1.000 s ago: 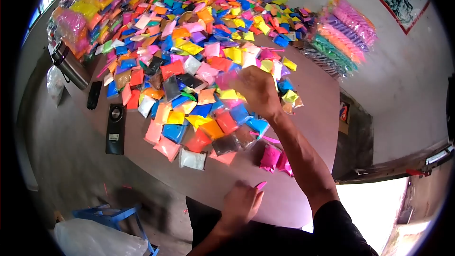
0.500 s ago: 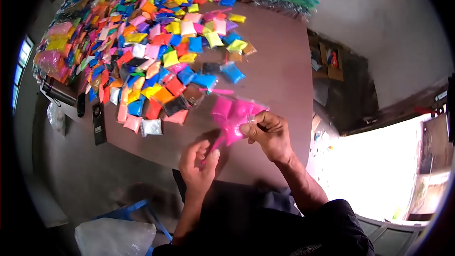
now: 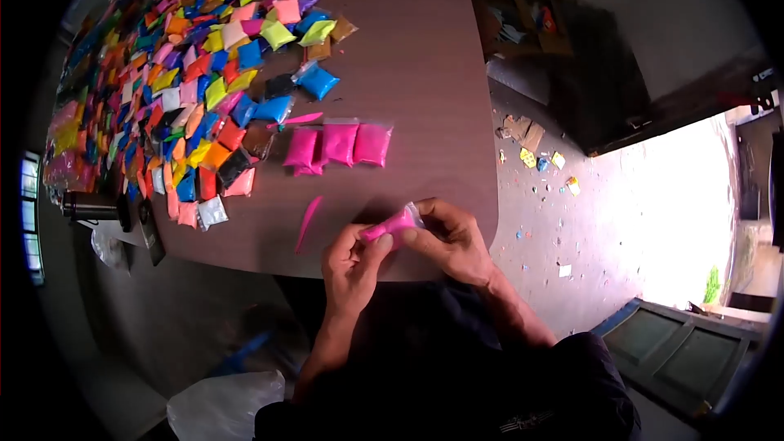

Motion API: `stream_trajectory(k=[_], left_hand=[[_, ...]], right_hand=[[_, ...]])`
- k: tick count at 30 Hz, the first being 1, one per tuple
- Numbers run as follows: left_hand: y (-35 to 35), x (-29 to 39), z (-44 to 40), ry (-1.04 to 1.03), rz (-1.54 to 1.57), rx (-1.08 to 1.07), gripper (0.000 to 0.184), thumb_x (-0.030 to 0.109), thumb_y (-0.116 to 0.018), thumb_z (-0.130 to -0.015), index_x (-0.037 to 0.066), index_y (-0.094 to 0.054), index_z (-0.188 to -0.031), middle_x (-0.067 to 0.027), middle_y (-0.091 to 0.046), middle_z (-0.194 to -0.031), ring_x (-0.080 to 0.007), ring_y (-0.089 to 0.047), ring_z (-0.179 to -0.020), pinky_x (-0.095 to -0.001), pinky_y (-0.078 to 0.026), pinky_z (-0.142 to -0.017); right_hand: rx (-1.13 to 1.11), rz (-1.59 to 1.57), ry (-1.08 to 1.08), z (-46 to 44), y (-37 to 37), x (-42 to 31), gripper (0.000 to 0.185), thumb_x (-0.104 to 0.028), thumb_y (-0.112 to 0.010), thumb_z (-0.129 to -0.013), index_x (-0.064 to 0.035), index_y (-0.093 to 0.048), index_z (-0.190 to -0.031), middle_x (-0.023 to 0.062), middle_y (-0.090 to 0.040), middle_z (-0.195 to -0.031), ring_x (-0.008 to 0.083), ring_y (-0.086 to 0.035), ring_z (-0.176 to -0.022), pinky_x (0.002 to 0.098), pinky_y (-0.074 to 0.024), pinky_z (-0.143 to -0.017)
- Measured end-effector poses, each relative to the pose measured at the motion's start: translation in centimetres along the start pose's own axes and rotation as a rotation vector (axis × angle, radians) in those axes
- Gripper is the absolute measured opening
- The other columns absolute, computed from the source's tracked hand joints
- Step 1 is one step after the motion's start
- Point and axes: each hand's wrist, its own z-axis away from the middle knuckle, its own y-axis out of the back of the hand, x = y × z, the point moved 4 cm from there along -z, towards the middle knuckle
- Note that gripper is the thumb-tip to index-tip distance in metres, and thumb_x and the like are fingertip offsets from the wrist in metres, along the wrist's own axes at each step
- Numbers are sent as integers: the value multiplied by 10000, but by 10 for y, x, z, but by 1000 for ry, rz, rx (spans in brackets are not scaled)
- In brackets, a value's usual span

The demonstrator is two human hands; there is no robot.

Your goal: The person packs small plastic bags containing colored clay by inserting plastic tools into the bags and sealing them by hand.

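Observation:
A small pink packet with a clear wrapper end (image 3: 390, 227) is pinched between both hands near the front edge of the table. My left hand (image 3: 353, 265) grips its left end, and my right hand (image 3: 451, 243) holds the clear end on the right. Beyond them several pink packets (image 3: 338, 143) lie side by side, touching or overlapping. A pink plastic stick with a pointed end (image 3: 308, 222) rests on the table just left of my hands. Another pink stick (image 3: 300, 119) lies above the pink packets, beside a blue packet (image 3: 274, 109).
A large pile of coloured packets (image 3: 196, 90) covers the left of the brown table (image 3: 408, 49). At the left edge are a metal flask (image 3: 90, 206) and a dark flat device (image 3: 151, 233). A clear plastic bag (image 3: 227, 407) is low at the left; an open box (image 3: 543, 24) stands beyond the table.
The pink packets from my right hand now lie on the table, except one held in both hands. My left hand has let go of the pink stick. The view has swung right.

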Motion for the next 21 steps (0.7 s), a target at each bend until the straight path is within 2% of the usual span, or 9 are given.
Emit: stream_trajectory(k=[3, 5, 10, 12, 16, 19, 21], left_hand=[[-2, -4, -2, -25, -94, -13, 202, 68, -726, -995, -51, -649, -1138, -15, -682, -966, -58, -607, -853, -226, -494, -754], [-4, -5, -4, 52, 5, -48, 242, 60, -732, -988, -59, -644, -1178, -38, -697, -985, -77, -633, -875, -244, -519, -787], [-3, 6, -13, 39, 51, -105, 302, 50, -744, -975, -72, -646, -1234, -66, -709, -998, -105, -666, -859, -251, -556, -802], [-1, 3, -12, 144, -32, -96, 235, 73, -750, -977, -59, -681, -1160, -51, -705, -958, -83, -645, -811, -229, -533, -725], [5, -6, -10, 104, -55, -73, 193, 105, -750, -987, -45, -700, -1097, -28, -695, -905, -60, -613, -775, -214, -493, -671], [3, -5, -8, -1, -74, -2, 197, 126, -750, -993, -39, -695, -1086, -9, -685, -864, -44, -588, -754, -202, -459, -646], [4, -6, -5, -18, -60, 38, 214, 134, -755, -991, -43, -697, -1096, -20, -691, -898, -53, -599, -776, -210, -477, -666]], right_hand=[[14, -12, 45, 1, 7, 11, 243, -96, -780, -969, 47, -688, -1143, 63, -735, -1040, 110, -675, -974, 288, -559, -881], [9, -40, 66, 0, 9, 16, 233, -99, -780, -971, 45, -696, -1134, 59, -737, -1033, 109, -672, -973, 287, -558, -877], [4, -85, 97, -1, 7, 22, 193, -101, -775, -975, 32, -719, -1102, 59, -741, -1007, 109, -671, -961, 279, -553, -868], [-8, 43, 134, -1, 7, 23, 199, -106, -779, -971, 29, -725, -1106, 67, -738, -993, 109, -672, -934, 272, -548, -850], [3, 155, 156, -1, 2, 12, 261, -132, -793, -964, 32, -714, -1151, 83, -738, -993, 107, -669, -910, 273, -548, -813], [41, 211, 86, 0, -4, -1, 321, -164, -808, -957, 35, -701, -1184, 84, -741, -986, 104, -666, -880, 278, -551, -774], [36, 180, -47, 1, -4, 2, 246, -86, -776, -970, 13, -683, -1176, 24, -706, -947, 71, -615, -880, 242, -500, -770]])
